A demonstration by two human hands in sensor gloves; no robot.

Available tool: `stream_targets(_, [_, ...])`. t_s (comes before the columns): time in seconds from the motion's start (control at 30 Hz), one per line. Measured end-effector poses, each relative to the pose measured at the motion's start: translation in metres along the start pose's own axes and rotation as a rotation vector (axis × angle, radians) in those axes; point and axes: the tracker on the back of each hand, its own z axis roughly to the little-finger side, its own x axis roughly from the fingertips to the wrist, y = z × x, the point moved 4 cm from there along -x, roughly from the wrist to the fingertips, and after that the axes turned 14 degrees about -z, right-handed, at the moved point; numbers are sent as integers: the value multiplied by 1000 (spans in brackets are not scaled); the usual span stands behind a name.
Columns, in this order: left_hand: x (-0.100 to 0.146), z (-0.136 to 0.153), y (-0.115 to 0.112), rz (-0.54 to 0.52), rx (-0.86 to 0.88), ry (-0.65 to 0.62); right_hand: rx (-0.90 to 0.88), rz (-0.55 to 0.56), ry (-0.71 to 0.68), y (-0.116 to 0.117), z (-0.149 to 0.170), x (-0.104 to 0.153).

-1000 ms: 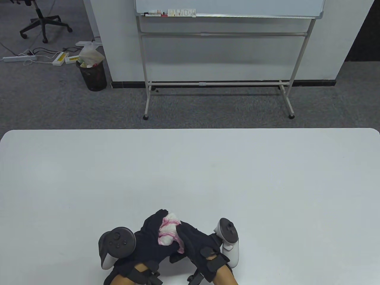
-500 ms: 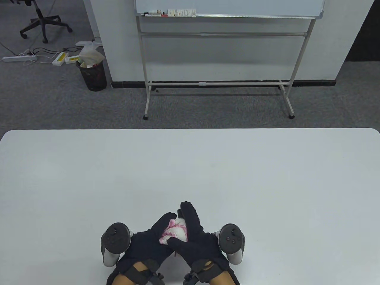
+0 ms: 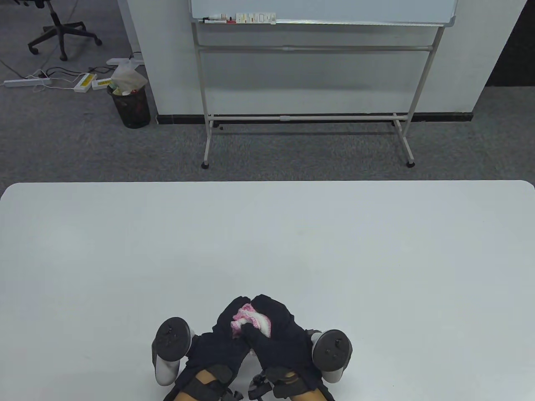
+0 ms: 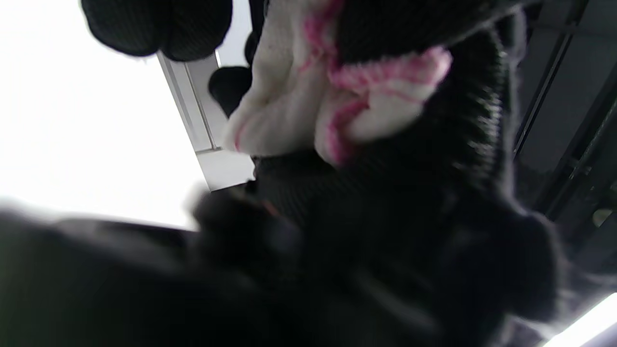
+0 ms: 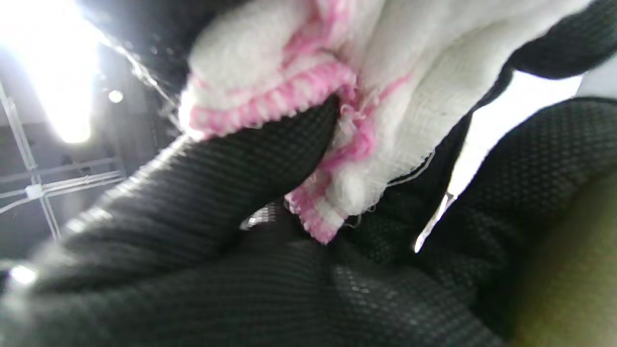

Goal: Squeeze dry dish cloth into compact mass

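A white dish cloth (image 3: pixel 250 320) with pink edging is bunched into a small wad between both gloved hands near the table's front edge. My left hand (image 3: pixel 228 330) cups it from the left and my right hand (image 3: pixel 278 328) curls over it from the right, thumb pressing into the cloth. Most of the cloth is hidden by the fingers. In the left wrist view the cloth (image 4: pixel 313 91) bulges out between black fingers. In the right wrist view the cloth (image 5: pixel 347 96) is pressed against the right thumb (image 5: pixel 217 159).
The white table (image 3: pixel 267 242) stretches wide ahead and to both sides of the hands. Beyond its far edge stand a whiteboard stand (image 3: pixel 309 83), a black waste bin (image 3: pixel 129 104) and an office chair (image 3: pixel 58 29) on grey carpet.
The right hand's fingers, stretched out over the cloth half a second ago, have curled down around it. Both hands have closed tighter and the visible patch of cloth has shrunk.
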Motion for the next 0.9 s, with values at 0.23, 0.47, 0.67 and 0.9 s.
stream_targets(0.23, [3, 21, -13, 216, 291, 119, 226, 108, -64, -16, -16, 4])
stream_targets(0.47, [3, 27, -13, 189, 560, 163, 286, -208, -31, 29, -7, 0])
stream_targets(0.67, [-3, 36, 25, 8, 393, 169, 199, -437, 17, 51, -2, -7])
stream_targets(0.9, [-9, 23, 42, -75, 256, 87, 227, -396, -66, 41, -15, -6])
